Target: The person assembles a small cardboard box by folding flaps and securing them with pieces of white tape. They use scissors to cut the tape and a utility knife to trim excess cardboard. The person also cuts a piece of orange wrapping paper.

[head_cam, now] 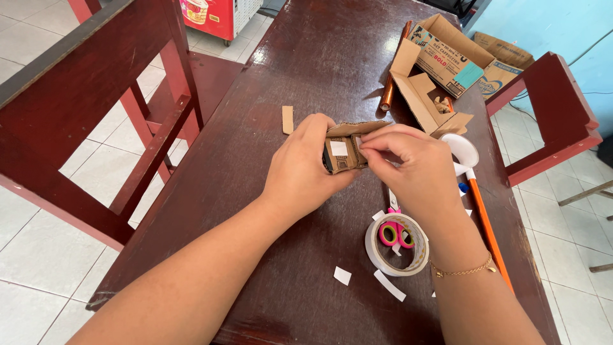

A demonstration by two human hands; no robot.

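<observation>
My left hand (pixel 303 169) grips a small brown cardboard piece (pixel 345 148) from its left side, just above the dark wooden table (pixel 268 115). A small white tape square is stuck on the cardboard's face. My right hand (pixel 408 166) pinches the cardboard's right edge with fingertips, pressing near a bit of white tape. A gold bracelet sits on my right wrist. Both hands hold the same piece.
A white tape roll (pixel 396 246) lies below my right hand with pink-handled scissors (pixel 396 231) over it. White paper scraps (pixel 342 275) lie nearby. An orange stick (pixel 488 223), cut cardboard boxes (pixel 440 64), a copper tube (pixel 391 86) and a cardboard strip (pixel 288 119) lie on the table. Red chairs stand at both sides.
</observation>
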